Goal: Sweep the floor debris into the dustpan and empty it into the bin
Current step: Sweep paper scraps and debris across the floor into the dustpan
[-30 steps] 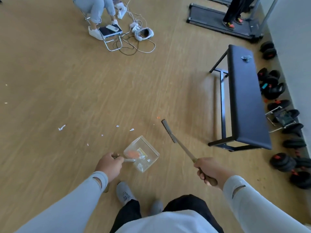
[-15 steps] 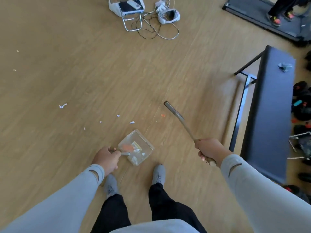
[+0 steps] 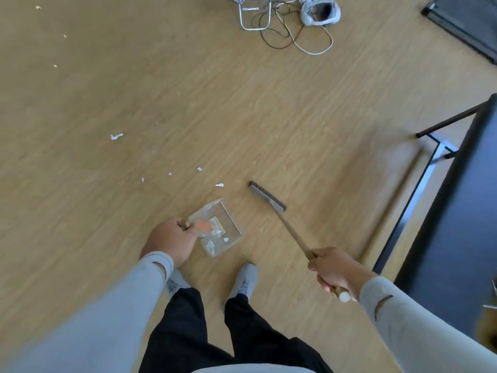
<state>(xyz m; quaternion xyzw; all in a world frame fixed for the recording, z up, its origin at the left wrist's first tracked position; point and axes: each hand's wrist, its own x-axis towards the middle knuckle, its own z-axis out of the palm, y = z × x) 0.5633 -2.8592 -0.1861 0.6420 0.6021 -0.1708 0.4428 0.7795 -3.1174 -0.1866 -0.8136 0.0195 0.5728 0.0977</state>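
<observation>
My left hand [image 3: 169, 242] grips the handle of a clear plastic dustpan [image 3: 231, 224] held low over the wood floor in front of my feet. White paper scraps and an orange piece lie inside it. My right hand [image 3: 336, 270] is closed around the wooden handle of a small broom [image 3: 291, 232]. Its dark brush head [image 3: 266, 196] sits just right of the dustpan's open edge. Small white paper scraps [image 3: 219, 184] lie scattered on the floor beyond the dustpan. A bigger scrap [image 3: 116, 136] lies farther left. No bin is in view.
A black padded bench [image 3: 457, 211] on a metal frame stands close on the right. Cables [image 3: 293, 36], a grey shoe [image 3: 320, 9] and a chair leg frame [image 3: 252, 17] lie at the far top. A treadmill corner [image 3: 468, 22] is at top right.
My view tilted down and shifted left toward the floor. The broom head swung in nearer the dustpan. The orange speck on the floor is no longer visible.
</observation>
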